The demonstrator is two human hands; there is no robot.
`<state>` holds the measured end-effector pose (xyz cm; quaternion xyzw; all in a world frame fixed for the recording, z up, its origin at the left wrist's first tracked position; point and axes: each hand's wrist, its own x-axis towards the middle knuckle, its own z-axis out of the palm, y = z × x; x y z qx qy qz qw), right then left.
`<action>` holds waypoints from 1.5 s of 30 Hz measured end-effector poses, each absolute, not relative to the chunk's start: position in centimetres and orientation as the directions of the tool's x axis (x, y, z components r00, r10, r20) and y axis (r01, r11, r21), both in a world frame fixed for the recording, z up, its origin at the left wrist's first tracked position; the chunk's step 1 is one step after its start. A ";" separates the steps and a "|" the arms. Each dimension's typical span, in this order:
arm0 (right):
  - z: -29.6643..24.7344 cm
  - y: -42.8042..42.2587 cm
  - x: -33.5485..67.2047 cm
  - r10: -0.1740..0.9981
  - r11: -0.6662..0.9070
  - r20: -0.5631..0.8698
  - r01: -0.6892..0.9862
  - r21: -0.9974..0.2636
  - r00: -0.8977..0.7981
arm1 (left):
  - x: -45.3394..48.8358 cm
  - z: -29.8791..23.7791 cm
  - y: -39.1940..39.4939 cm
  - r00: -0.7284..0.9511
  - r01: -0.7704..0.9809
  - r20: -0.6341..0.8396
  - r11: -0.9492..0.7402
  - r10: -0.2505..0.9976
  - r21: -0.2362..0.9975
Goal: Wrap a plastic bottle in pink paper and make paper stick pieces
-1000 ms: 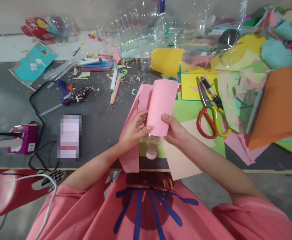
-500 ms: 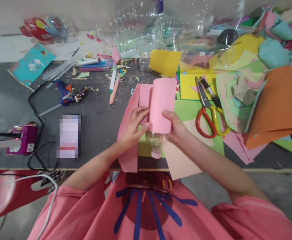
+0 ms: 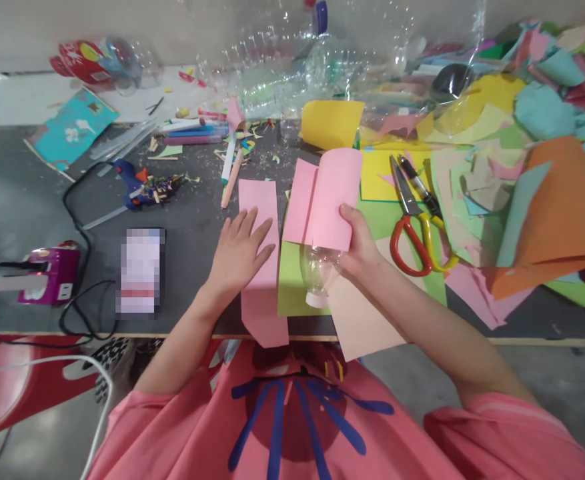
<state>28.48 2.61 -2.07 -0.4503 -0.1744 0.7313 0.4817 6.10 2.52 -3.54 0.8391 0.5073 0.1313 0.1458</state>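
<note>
My right hand (image 3: pixel 357 240) grips a clear plastic bottle (image 3: pixel 321 270), its capped end toward me. Pink paper (image 3: pixel 335 197) wraps around the bottle, and a loose flap of it sticks out to the left. My left hand (image 3: pixel 242 250) rests flat with fingers spread on a long pink paper strip (image 3: pixel 259 303) lying on the table. Under the bottle lie a light green sheet (image 3: pixel 292 287) and a pale peach sheet (image 3: pixel 365 320). Red-and-yellow-handled scissors (image 3: pixel 412 227) lie right of my right hand, beside a black pen (image 3: pixel 419 183).
A blue glue gun (image 3: pixel 132 183) with its cord lies left, near a phone (image 3: pixel 141 270) and a purple box (image 3: pixel 49 273). Markers (image 3: pixel 197 130) and scraps lie further back. Clear plastic bottles (image 3: pixel 272 67) line the wall. Coloured paper (image 3: pixel 562 200) is heaped at right.
My left hand has left the wrapped paper and moved left onto the pink strip, which now lies flatter. The wrapped bottle has shifted slightly right and away from me, its flap now loose.
</note>
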 end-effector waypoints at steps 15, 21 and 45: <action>-2.1 2.5 28.0 0.867 -0.477 -0.467 -0.565 -0.674 -0.174 | 8.2 -3.4 3.0 0.464 0.466 0.109 -0.347 0.879 0.814; -2.6 2.4 27.8 0.846 -0.529 -0.461 -0.522 -0.669 -0.266 | 0.9 -1.3 5.3 0.231 0.613 0.130 -0.248 0.964 0.751; -2.9 2.6 28.0 0.834 -0.538 -0.465 -0.621 -0.570 -0.295 | -14.5 1.9 17.8 0.197 0.973 -0.203 -0.166 0.959 0.159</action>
